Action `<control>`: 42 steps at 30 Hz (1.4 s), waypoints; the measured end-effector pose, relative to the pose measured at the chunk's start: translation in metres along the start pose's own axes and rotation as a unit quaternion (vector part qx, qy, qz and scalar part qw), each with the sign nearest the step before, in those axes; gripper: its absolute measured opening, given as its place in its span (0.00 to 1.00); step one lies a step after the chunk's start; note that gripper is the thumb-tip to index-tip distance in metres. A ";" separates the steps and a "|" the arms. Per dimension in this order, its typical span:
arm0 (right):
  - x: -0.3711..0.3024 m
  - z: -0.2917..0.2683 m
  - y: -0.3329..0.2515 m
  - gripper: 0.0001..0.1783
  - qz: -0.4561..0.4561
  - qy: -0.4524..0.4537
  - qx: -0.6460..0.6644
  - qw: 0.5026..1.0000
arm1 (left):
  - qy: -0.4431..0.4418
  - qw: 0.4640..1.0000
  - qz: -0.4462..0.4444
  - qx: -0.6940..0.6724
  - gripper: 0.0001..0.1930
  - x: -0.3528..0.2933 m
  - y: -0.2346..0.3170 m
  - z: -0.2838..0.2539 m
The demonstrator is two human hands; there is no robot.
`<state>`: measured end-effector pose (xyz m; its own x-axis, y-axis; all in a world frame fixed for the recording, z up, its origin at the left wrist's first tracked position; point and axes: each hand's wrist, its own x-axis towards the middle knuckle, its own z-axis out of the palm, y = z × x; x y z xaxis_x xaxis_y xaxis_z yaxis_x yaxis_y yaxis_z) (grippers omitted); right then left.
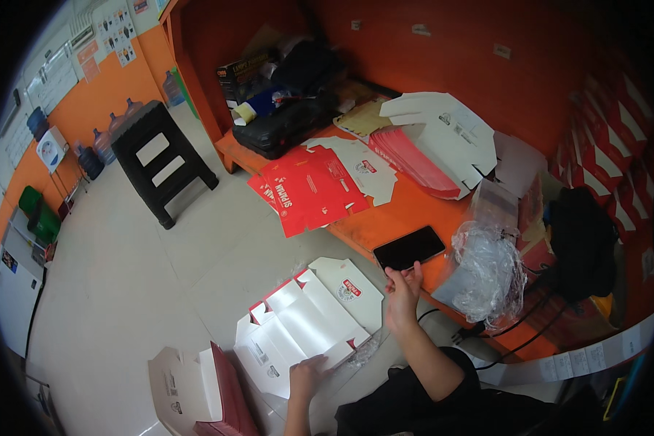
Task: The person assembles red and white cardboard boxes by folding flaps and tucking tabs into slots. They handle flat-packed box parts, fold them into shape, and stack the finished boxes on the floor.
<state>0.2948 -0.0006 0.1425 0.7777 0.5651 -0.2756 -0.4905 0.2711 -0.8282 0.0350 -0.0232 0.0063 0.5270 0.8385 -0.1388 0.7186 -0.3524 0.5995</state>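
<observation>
An unfolded cardboard box blank (pixel 298 323), white inside with red edges, lies tilted in front of me. My left hand (pixel 307 378) is closed on its near edge, fingers partly hidden. My right hand (pixel 402 301) is raised beyond the blank's right side, its fingers apart and nothing seen in them. Its fingertips are at the near edge of a black smartphone (pixel 410 248) on the orange shelf (pixel 363 236); whether they touch it I cannot tell. Down at the left stands a stack of folded box blanks (pixel 229 392), red on the side, with a white flap upright.
Red box blanks (pixel 312 189) overhang the shelf edge, with a pink-edged stack (pixel 418 163) behind. Crumpled clear plastic (pixel 487 276) lies right of the phone, near black cables (pixel 530 334). A black case (pixel 283 127) sits farther back. A black step stool (pixel 160 156) stands on the floor.
</observation>
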 end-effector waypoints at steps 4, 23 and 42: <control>0.002 0.001 -0.004 0.46 0.099 0.004 0.084 0.992 | -0.003 1.000 -0.003 0.001 0.19 0.001 0.001 -0.002; -0.003 0.002 0.013 0.41 -0.126 -0.085 0.009 0.988 | 0.094 0.992 0.086 0.021 0.07 0.008 0.016 -0.016; -0.020 0.000 0.029 0.07 -0.144 -0.519 -0.491 0.685 | 0.018 0.887 -0.132 -0.442 0.16 -0.001 -0.011 -0.037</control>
<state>0.2652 -0.0041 0.1243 -0.1610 0.9861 0.0418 0.5215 0.1209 -0.8447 0.0098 -0.0053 0.0294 0.3674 0.8618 -0.3498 0.1690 0.3080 0.9363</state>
